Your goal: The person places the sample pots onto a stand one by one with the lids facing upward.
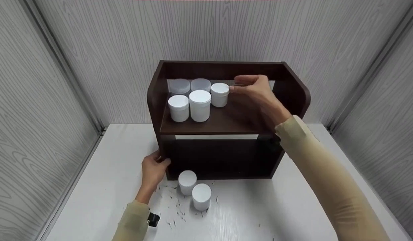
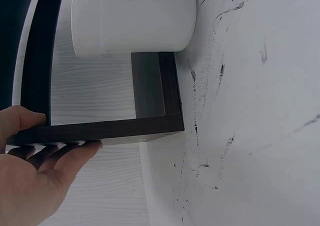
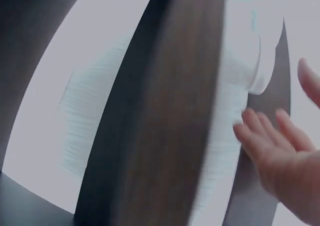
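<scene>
My left hand (image 1: pixel 153 169) grips the lower left side panel of a dark brown two-tier shelf (image 1: pixel 219 130). In the left wrist view its thumb lies on one face of the panel and the fingers (image 2: pixel 75 161) on the other. Up at the upper tier, my right hand (image 1: pixel 256 90) is beside a white lidded jar (image 1: pixel 219 97), thumb tip right at the lid's edge in the head view. The right wrist view shows that hand's fingers (image 3: pixel 260 136) extended and spread, holding nothing, below a white jar (image 3: pixel 245 46).
Left of that jar, a taller white jar (image 1: pixel 200 107) and a shorter one (image 1: pixel 179 108) stand in front of two greyish-lidded jars (image 1: pixel 200 85). Two more white jars (image 1: pixel 187 182) stand on the white table (image 1: pixel 239 214) before the shelf. Grey wood-grain walls (image 1: pixel 219 30) surround the table.
</scene>
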`<action>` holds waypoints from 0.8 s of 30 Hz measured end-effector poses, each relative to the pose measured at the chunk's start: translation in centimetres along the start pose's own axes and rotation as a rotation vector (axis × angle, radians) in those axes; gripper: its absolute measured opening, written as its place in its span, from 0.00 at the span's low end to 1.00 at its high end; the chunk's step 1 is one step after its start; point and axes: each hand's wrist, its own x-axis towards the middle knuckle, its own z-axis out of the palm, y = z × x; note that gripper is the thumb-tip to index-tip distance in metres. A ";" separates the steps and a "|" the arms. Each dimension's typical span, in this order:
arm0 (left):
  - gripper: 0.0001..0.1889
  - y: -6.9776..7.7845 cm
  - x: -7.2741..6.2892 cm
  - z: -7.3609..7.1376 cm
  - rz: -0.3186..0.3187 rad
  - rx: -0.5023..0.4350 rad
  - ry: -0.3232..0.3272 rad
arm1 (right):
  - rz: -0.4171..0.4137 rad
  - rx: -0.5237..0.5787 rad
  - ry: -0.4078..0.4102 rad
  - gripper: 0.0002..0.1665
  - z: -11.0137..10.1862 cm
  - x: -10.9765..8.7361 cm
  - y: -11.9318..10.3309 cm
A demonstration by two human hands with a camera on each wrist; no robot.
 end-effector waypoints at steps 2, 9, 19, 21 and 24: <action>0.28 0.0 0.0 0.0 -0.005 -0.005 0.001 | -0.049 0.000 0.037 0.31 0.0 -1.3 -0.2; 0.29 -0.1 0.2 0.0 -0.010 -0.015 0.010 | -0.193 0.028 0.007 0.20 0.0 -7.4 -0.5; 0.27 -0.1 0.0 0.1 0.027 0.002 0.019 | -0.210 0.029 -0.066 0.15 -1.7 -15.8 4.2; 0.27 -0.1 -0.1 0.1 0.028 0.006 0.019 | -0.201 0.025 -0.065 0.14 -1.8 -17.0 6.0; 0.28 -0.1 -0.1 0.2 0.025 0.007 0.015 | -0.167 0.028 -0.058 0.13 -2.0 -18.6 8.8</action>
